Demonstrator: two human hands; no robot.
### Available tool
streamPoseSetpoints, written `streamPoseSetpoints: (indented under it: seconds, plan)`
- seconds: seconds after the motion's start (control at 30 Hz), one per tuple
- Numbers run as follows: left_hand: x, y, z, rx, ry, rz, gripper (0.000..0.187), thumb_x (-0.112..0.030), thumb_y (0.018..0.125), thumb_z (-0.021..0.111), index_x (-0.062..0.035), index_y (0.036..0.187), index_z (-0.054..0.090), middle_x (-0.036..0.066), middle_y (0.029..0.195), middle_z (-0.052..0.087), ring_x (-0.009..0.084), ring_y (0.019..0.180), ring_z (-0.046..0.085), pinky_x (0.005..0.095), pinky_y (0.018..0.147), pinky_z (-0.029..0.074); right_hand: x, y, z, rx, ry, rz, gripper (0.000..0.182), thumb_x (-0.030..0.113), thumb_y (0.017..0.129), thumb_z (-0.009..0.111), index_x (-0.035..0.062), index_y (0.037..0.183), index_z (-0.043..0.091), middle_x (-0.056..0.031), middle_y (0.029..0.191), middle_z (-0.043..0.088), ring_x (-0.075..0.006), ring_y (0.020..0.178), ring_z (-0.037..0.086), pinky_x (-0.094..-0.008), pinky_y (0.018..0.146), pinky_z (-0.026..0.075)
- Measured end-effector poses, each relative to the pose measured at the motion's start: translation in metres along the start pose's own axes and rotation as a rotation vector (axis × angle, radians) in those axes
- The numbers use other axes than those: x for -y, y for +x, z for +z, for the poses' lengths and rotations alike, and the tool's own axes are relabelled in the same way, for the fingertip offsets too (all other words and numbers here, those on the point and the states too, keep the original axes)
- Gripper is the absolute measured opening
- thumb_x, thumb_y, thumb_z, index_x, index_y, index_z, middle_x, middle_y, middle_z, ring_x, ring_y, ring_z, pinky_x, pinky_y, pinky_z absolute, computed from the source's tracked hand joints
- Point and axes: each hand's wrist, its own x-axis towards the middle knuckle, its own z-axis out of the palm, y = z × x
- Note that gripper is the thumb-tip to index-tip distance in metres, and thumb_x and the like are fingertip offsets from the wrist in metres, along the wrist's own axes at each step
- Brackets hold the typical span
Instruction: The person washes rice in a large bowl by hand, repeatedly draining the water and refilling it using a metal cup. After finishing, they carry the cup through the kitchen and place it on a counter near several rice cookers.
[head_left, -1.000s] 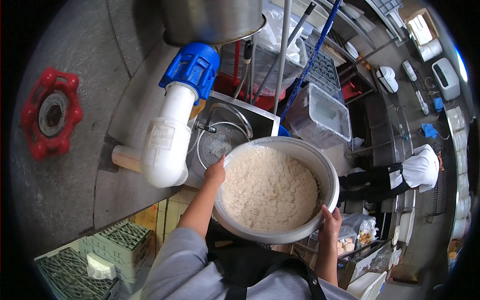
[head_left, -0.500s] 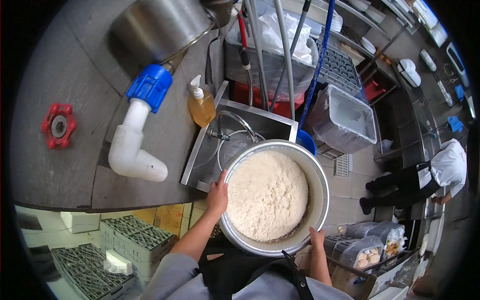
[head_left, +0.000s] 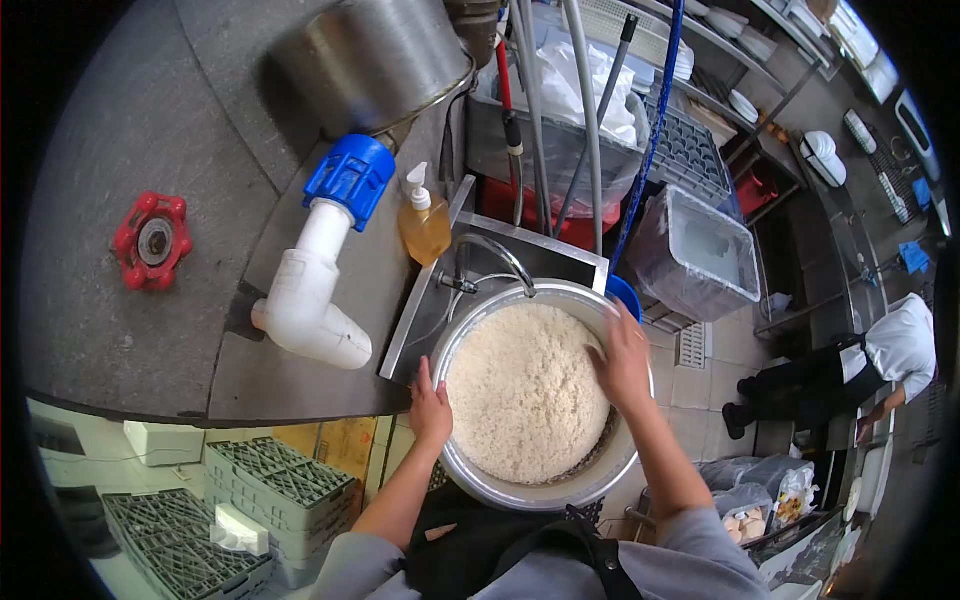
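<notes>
A large round metal pot (head_left: 625,455) filled with pale, rice-like grains (head_left: 525,390) rests at a small metal sink (head_left: 400,335), under its curved faucet (head_left: 500,250). On the pot's left rim lies my left hand (head_left: 430,408), fingers against the outer wall and rim. My right hand (head_left: 624,358) is over the right side of the pot, its fingers apart and partly blurred at the edge of the grains. Nothing shows in its grasp. A soap pump bottle (head_left: 425,228) stands beside the sink.
White pipe (head_left: 300,305) with a blue fitting (head_left: 350,180) and a red valve wheel (head_left: 152,241) are on the left. Lined bins (head_left: 700,250) stand beyond the sink, crates (head_left: 280,480) lower left. A person in white (head_left: 895,345) is at the far right counter.
My right hand has left the pot's lower right rim and moved up over its right side. The left hand stays at the left rim. The view has shifted slightly.
</notes>
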Motion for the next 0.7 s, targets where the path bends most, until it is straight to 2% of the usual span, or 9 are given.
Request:
streamPoseSetpoints:
  seconds: [0.03,0.07,0.1,0.17,0.27,0.4,0.57,0.63,0.7]
  plan:
    - [-0.007,-0.001,-0.001,-0.026,-0.045,-0.066,0.054,-0.024,0.090,0.044,-0.0194,0.138,0.020,0.025,0.118,0.046,0.0393,0.102,0.051,0.0452,0.080,0.044,0.019,0.028,0.010,0.006,-0.027,-0.142,0.062,0.024,0.074,0.066,0.0072,0.127,0.039,-0.0155,0.136,0.032,-0.0328,0.121,0.036,-0.0465,0.098,0.029]
    - [-0.010,-0.002,-0.003,-0.028,-0.014,-0.073,0.053,-0.023,0.089,0.046,-0.0107,0.135,0.024,0.022,0.117,0.048,0.0379,0.101,0.052,0.0442,0.081,0.044,0.039,0.050,0.023,-0.003,-0.066,-0.246,0.064,0.028,0.076,0.063,0.0068,0.129,0.036,-0.0151,0.138,0.030,-0.0315,0.124,0.033,-0.0478,0.099,0.027]
    - [-0.009,-0.001,-0.002,-0.053,-0.013,-0.039,0.052,-0.023,0.088,0.046,-0.0102,0.134,0.026,0.022,0.116,0.048,0.0377,0.100,0.052,0.0439,0.081,0.044,0.055,0.069,0.038,-0.010,-0.107,-0.349,0.067,0.033,0.077,0.061,0.0063,0.131,0.033,-0.0147,0.139,0.027,-0.0302,0.127,0.030,-0.0491,0.100,0.025]
    - [-0.002,-0.001,0.001,-0.103,-0.010,0.030,0.050,-0.023,0.088,0.047,-0.0092,0.133,0.029,0.021,0.113,0.050,0.0374,0.098,0.052,0.0434,0.080,0.044,0.071,0.099,0.070,-0.049,-0.094,-0.384,0.071,0.039,0.080,0.056,0.0039,0.134,0.027,-0.0147,0.141,0.025,-0.0284,0.128,0.027,-0.0499,0.102,0.022]
    - [-0.005,0.001,-0.004,-0.093,-0.071,0.009,0.047,-0.022,0.088,0.047,-0.0078,0.130,0.033,0.020,0.109,0.051,0.0373,0.097,0.053,0.0428,0.079,0.044,0.055,0.137,0.111,-0.146,-0.140,-0.325,0.069,0.038,0.081,0.055,0.0016,0.133,0.027,-0.0146,0.136,0.033,-0.0276,0.124,0.033,-0.0488,0.101,0.024]
    - [-0.001,0.002,0.004,-0.106,-0.091,0.005,0.045,-0.023,0.088,0.048,-0.0083,0.129,0.036,0.020,0.110,0.053,0.0368,0.097,0.053,0.0423,0.078,0.045,0.018,0.167,0.114,-0.132,-0.169,-0.551,0.066,0.036,0.081,0.055,0.0030,0.131,0.029,-0.0136,0.121,0.046,-0.0278,0.115,0.042,-0.0459,0.099,0.029]
    - [-0.007,0.001,0.005,-0.151,-0.067,-0.050,0.045,-0.025,0.087,0.050,-0.0094,0.127,0.039,0.020,0.111,0.054,0.0350,0.097,0.054,0.0408,0.078,0.045,-0.016,0.207,0.122,-0.106,-0.239,-0.651,0.063,0.035,0.083,0.052,0.0075,0.133,0.028,-0.0168,0.119,0.047,-0.0298,0.113,0.044,-0.0462,0.097,0.030]
    - [-0.006,0.001,0.013,-0.218,-0.033,-0.089,0.043,-0.031,0.086,0.052,-0.0093,0.122,0.043,0.020,0.103,0.058,0.0377,0.092,0.056,0.0429,0.077,0.045,-0.022,0.219,0.125,-0.128,-0.288,-0.672,0.061,0.035,0.083,0.051,0.0098,0.134,0.028,-0.0173,0.119,0.046,-0.0304,0.113,0.044,-0.0464,0.097,0.031]
    - [-0.012,-0.003,0.011,-0.217,0.046,-0.175,0.042,-0.033,0.085,0.053,-0.0073,0.118,0.047,0.021,0.098,0.060,0.0385,0.088,0.057,0.0433,0.075,0.045,-0.026,0.219,0.119,-0.016,-0.248,-0.684,0.059,0.037,0.084,0.049,0.0121,0.134,0.028,-0.0170,0.123,0.044,-0.0308,0.116,0.042,-0.0469,0.097,0.031]
